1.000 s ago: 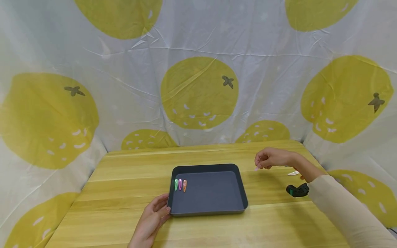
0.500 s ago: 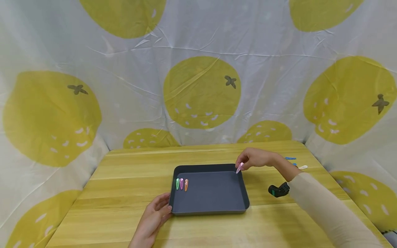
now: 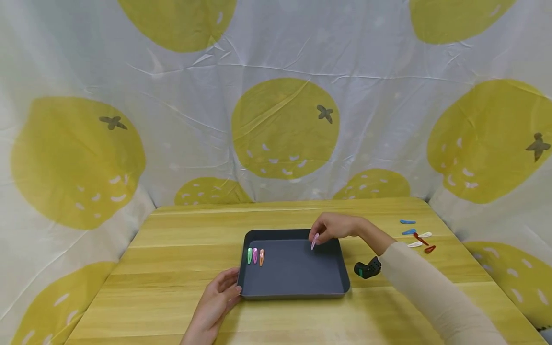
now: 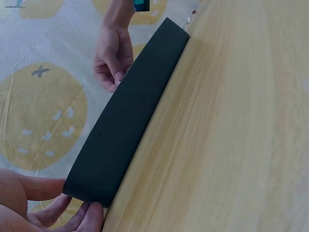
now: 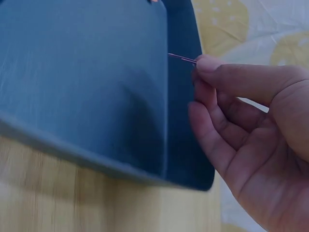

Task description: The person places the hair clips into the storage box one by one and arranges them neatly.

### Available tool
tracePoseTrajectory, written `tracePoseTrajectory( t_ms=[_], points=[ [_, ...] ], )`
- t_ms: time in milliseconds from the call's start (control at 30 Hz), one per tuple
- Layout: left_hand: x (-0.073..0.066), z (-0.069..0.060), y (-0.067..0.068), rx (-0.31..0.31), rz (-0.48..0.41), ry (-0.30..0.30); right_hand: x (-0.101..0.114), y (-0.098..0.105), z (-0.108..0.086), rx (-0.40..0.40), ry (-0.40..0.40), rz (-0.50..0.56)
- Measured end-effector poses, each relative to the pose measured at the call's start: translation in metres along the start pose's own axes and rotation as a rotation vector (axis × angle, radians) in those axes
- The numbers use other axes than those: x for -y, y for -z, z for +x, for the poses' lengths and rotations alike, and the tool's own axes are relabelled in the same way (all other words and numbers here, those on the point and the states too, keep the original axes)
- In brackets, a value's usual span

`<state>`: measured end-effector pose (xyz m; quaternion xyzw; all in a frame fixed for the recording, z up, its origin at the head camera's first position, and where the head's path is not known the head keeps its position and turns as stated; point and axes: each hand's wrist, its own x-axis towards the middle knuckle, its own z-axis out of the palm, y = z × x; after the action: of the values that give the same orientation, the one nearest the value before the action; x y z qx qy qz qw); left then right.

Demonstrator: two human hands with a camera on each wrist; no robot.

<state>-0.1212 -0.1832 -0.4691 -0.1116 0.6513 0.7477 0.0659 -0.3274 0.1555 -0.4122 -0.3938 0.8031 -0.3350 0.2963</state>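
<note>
Right hand [image 3: 334, 226] has a pink hair clip [image 3: 315, 242] pinched by one end over the far right of the tray [image 3: 293, 274] — so the rest pokes out free — while the left hand [image 3: 217, 298] grips its near-left corner, probably to stop it sliding.

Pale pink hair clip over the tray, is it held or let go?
Held: the right hand pinches the pale pink hair clip over the tray. Whether its tip touches the tray, I can't tell.
</note>
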Motion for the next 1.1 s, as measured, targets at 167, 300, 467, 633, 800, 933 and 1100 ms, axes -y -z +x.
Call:
tracePoseTrajectory(
  t_ms=[167,300,467,633,800,933,1100],
  points=[
    [0.000,0.001,0.000,0.005,-0.002,0.009,0.005,-0.007,0.014,0.015,0.014,0.001],
    [-0.001,0.002,-0.001,0.007,-0.001,0.013,0.007,-0.011,0.024,0.033,0.033,0.007],
    [-0.001,0.001,0.000,0.007,0.003,0.011,0.011,-0.015,0.036,0.062,0.070,0.024],
    [-0.001,0.000,0.000,0.004,0.009,0.005,0.015,-0.018,0.045,0.072,0.088,0.015],
    [0.000,0.000,0.001,0.001,0.013,0.005,0.018,-0.021,0.054,0.079,0.088,0.014],
    [0.000,0.001,0.002,0.001,0.012,0.008,0.019,-0.025,0.061,0.086,0.088,0.002],
    [0.000,0.001,0.002,0.002,0.009,0.002,0.023,-0.029,0.070,0.086,0.081,-0.016]
  ],
)
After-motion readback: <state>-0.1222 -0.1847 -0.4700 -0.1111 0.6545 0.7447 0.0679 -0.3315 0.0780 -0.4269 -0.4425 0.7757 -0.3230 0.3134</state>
